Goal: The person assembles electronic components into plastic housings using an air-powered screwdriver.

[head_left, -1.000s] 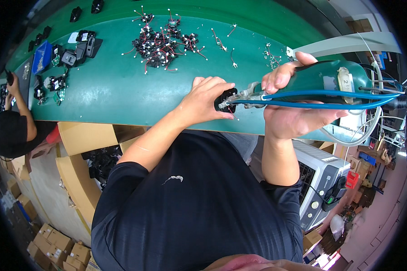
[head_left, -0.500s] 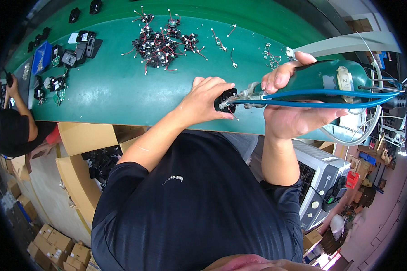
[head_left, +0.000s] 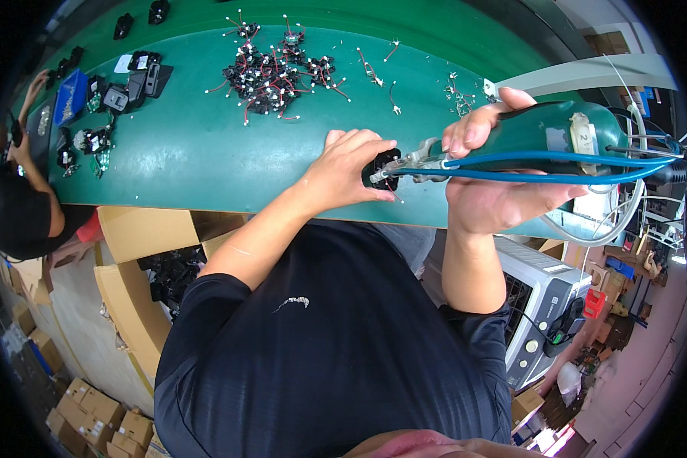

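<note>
My left hand (head_left: 346, 169) is closed around a small black plastic housing (head_left: 385, 159) with a thin red wire, held against the green tabletop (head_left: 229, 172). My right hand (head_left: 487, 195) grips a bulky green handheld tool (head_left: 530, 133) with a metal nose. Two blue tubes (head_left: 534, 177) run along the tool to its nose, and its tip meets the housing beside my left fingers. Just what the tip touches is too small to make out. Farther back lies a pile of black parts (head_left: 271, 82) with red wires and white connectors.
Loose wires (head_left: 370, 70) and small bits (head_left: 458, 95) lie behind my hands. At the left stand a blue bin (head_left: 70, 98), black housings (head_left: 133, 88) and a co-worker (head_left: 23, 206). An open carton (head_left: 133, 305) and a grey-white machine (head_left: 546, 305) flank me below the table edge.
The co-worker at the far left now has an arm reaching toward the table's back. My hands, the tool and the housing show no visible movement.
</note>
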`<state>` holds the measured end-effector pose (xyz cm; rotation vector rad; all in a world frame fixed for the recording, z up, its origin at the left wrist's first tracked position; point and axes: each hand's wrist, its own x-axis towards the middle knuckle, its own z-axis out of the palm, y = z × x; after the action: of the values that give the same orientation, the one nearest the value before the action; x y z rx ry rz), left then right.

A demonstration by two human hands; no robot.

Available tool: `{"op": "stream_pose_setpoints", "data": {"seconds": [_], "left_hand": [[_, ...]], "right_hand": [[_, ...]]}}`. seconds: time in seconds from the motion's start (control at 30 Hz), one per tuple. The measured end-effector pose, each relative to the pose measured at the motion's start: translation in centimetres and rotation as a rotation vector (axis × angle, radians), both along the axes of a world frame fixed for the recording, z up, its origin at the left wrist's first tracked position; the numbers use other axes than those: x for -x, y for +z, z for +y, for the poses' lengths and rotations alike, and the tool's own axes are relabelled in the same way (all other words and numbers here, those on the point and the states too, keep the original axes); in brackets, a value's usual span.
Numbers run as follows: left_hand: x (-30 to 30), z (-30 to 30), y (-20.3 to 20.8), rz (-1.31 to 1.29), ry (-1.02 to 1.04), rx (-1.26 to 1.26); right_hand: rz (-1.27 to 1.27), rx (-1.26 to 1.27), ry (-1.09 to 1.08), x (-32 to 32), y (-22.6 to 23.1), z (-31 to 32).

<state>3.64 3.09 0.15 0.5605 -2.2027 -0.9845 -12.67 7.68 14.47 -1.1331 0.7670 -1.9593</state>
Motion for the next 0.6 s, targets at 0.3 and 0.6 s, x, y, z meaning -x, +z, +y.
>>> {"op": "stream_pose_setpoints", "data": {"seconds": [0.3, 0.6], "left_hand": [[0.0, -0.1, -0.3, 0.022, -0.002, -0.004], [-0.2, -0.1, -0.3, -0.009, -0.013, -0.014]], "right_hand": [[-0.132, -0.067, -0.054, -1.4, 0.3, 0.1], [0.013, 0.053, 0.163, 2.4, 3.2, -0.6]]}}
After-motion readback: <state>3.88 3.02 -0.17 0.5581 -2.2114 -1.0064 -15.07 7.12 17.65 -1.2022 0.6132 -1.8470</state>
